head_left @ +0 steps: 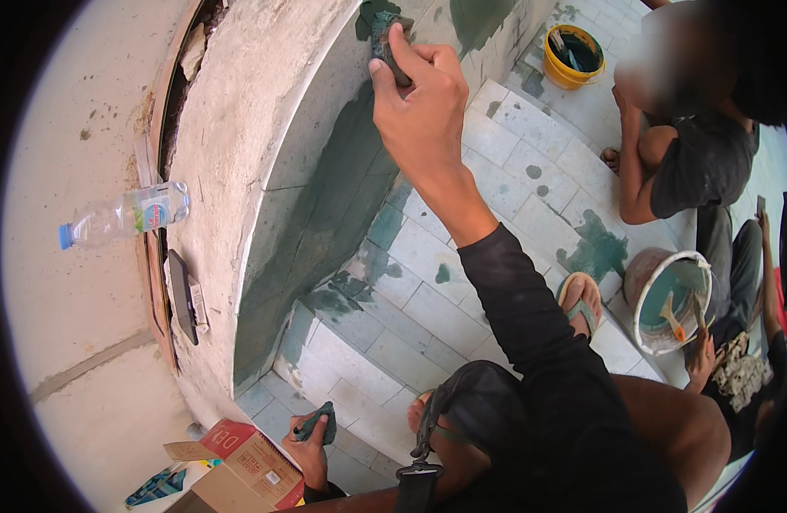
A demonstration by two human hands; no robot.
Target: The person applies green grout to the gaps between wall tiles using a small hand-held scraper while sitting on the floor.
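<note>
My right hand (428, 107) reaches up to the curved wall and pinches a small dark hand tool (397, 68) between thumb and fingers. Green paste smears the tool's upper end, which touches the wall; I cannot tell its exact kind. Below it, a wide dark green wet coat (325, 201) covers much of the wall's tiled inner face. Lower down, my left hand (308, 453) is closed on a dark green rag (318, 423), beside an open cardboard box (248, 466).
A plastic bottle (124, 215) and a phone (182, 295) lie along the wall top. Green splashes mark the pale tiled steps (449, 239). At right are a white bucket (706, 282) with brushes, a yellow bucket (569, 81), a crouching person (701, 162) and another person's hand (701, 363).
</note>
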